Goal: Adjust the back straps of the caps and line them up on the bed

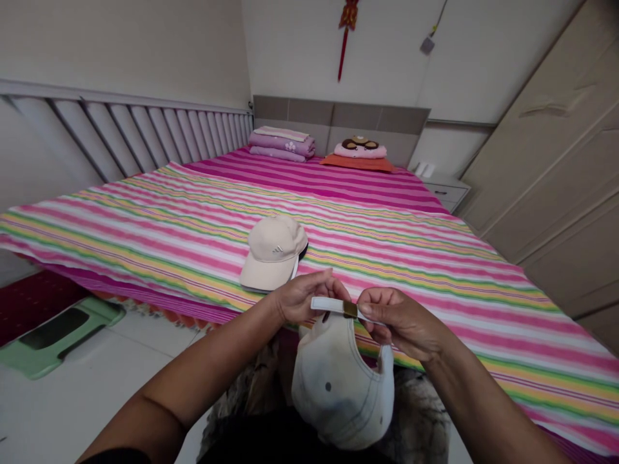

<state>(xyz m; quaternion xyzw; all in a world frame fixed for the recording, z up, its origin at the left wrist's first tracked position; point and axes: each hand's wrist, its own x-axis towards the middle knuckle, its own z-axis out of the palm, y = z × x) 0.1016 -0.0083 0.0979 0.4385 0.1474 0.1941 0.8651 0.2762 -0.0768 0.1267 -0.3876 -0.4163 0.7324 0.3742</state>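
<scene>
A pale baseball cap (333,393) with bluish stains hangs below my hands, its back opening toward me. Its white adjusting strap (325,303) runs through a brass-coloured buckle (350,310). My left hand (309,294) is closed around the strap's left side, with the fingers partly behind it. On the other side of the buckle, my right hand (401,317) pinches the strap between thumb and fingers. A second cap, a beige baseball cap (275,248) with a small logo, rests on the bed just beyond my left hand.
The bed carries a striped sheet (193,219). Folded purple bedding (285,145) and a pink pillow (360,151) lie by the headboard (309,113). At left are a railing (130,129) and a green stool (62,335); a nightstand (442,190) stands at right.
</scene>
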